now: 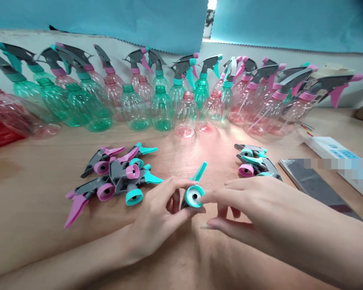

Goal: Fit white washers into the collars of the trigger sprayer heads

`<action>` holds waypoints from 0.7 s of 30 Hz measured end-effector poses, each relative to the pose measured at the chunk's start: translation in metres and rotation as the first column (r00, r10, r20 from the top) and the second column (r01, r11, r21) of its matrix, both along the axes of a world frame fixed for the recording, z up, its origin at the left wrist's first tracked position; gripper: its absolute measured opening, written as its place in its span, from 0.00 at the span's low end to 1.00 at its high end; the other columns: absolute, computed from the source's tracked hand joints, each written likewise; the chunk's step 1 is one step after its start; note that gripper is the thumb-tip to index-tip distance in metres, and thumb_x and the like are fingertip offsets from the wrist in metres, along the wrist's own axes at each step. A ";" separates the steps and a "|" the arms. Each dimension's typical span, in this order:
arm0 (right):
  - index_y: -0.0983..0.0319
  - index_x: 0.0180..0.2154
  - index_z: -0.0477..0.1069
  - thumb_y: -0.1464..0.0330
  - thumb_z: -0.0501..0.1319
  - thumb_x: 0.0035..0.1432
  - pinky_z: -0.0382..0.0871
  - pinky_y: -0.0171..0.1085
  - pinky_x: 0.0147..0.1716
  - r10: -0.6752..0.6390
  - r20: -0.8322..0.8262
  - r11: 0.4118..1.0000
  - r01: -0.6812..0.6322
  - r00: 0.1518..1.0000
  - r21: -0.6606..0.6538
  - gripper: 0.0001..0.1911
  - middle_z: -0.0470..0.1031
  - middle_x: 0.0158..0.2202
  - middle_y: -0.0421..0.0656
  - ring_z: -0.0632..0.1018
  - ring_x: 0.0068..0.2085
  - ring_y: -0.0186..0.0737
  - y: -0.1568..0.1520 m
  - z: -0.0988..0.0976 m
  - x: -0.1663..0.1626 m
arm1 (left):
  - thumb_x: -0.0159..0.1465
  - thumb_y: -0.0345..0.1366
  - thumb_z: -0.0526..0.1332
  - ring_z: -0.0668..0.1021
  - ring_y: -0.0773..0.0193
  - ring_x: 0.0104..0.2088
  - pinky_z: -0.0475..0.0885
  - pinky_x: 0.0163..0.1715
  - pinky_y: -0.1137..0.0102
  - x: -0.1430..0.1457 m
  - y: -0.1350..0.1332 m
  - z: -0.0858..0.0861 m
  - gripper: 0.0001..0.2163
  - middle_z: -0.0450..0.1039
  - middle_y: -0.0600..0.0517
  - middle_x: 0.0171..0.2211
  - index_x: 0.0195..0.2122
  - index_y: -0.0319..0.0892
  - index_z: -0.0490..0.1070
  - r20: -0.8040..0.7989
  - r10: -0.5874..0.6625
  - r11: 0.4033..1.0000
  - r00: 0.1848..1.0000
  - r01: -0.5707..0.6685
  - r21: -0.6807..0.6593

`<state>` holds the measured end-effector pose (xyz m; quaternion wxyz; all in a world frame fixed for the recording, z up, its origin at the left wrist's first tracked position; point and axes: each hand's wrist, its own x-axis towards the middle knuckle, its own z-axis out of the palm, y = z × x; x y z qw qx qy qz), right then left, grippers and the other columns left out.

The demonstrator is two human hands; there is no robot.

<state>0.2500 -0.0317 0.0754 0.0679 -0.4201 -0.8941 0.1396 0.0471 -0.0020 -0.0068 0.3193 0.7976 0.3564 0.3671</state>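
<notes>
In my left hand [160,213] is a grey trigger spray head [195,196] with a teal collar and teal trigger, pinched between thumb and fingers. Its collar opening faces me, showing a white inside and a dark hole in the middle. My right hand [245,205] is at the collar's right side, with the index fingertip at the rim and the thumb apart below. I see nothing gripped in it. To the left lies a pile of pink and teal spray heads [115,173]; a smaller pile of spray heads [254,161] is beyond my right hand.
Along the back stand rows of clear green bottles [161,108] and pink bottles [186,114], many topped with spray heads. On the right lie a dark phone-like slab [314,185] and a white power strip [335,153]. A red object [1,125] sits at far left.
</notes>
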 end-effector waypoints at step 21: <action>0.59 0.32 0.72 0.60 0.55 0.62 0.63 0.29 0.22 -0.337 -0.347 0.790 0.063 0.875 -0.610 0.13 0.76 0.24 0.36 0.72 0.22 0.29 0.020 -0.004 -0.008 | 0.61 0.30 0.62 0.69 0.67 0.30 0.66 0.25 0.73 -0.003 0.001 -0.008 0.10 0.63 0.52 0.33 0.44 0.44 0.67 0.182 0.031 0.997 0.983 -0.043 0.062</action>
